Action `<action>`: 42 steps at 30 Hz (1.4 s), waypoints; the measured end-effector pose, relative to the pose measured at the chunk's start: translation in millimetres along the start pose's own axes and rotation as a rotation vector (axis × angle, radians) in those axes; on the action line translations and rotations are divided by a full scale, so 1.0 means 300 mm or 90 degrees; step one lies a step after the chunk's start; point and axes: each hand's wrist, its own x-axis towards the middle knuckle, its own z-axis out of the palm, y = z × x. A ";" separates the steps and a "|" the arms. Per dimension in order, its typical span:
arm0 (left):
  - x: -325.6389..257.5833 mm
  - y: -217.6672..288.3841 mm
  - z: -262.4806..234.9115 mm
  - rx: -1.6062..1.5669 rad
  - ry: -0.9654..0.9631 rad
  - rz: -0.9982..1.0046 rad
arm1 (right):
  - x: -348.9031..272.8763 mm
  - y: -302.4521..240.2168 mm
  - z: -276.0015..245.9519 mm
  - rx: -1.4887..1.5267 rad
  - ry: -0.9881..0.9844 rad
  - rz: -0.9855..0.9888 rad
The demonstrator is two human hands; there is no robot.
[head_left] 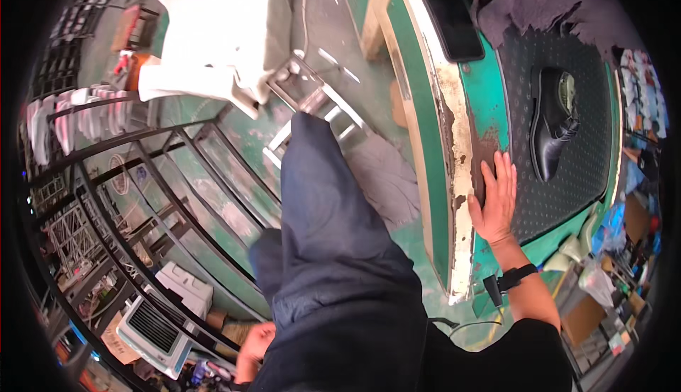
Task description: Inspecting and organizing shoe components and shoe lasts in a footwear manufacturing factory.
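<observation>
Going by the head view, the right hand is just parked flat on the left edge of the green desk, fingers stretched out, so that grip is open with nothing in it. The left hand hangs low beside the leg, partly hidden, and I honestly can't tell what its grip is doing. The black shoe sits on the dark studded mat on the desk, near the right hand but not touching it. A dark phone lies farther up the edge. My read: it's a pause, neither hand's on the shoe. Getting hold of it would call for lifting the right hand and reaching over the mat
</observation>
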 end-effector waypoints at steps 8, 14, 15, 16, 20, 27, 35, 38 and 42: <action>0.758 0.998 -0.096 0.739 0.318 0.501 | -0.069 0.052 -0.104 -0.009 -0.017 0.050; 1.163 0.975 -0.078 0.839 0.338 0.353 | -0.046 0.037 -0.020 0.085 0.044 0.049; 1.196 0.962 -0.036 0.862 0.291 0.341 | -0.061 0.046 -0.025 0.080 0.058 0.044; 1.257 0.940 0.010 0.835 0.252 0.415 | -0.070 0.049 -0.033 0.055 0.076 0.032; 1.393 0.723 0.036 0.767 -0.089 0.419 | -0.094 -0.005 -0.077 -0.007 0.104 0.018; 1.202 0.751 0.084 0.466 0.124 0.694 | 0.156 -0.114 -0.116 -0.112 0.083 -0.285; 0.879 0.835 -0.121 0.552 0.487 0.760 | 0.966 -0.762 0.114 0.003 -0.148 -0.550; 0.894 0.744 -0.223 0.555 0.540 0.662 | 1.241 -0.836 0.487 -0.071 -0.202 -0.464; 0.999 0.701 -0.194 0.547 0.639 0.664 | 1.530 -0.618 1.125 0.175 -0.298 -0.241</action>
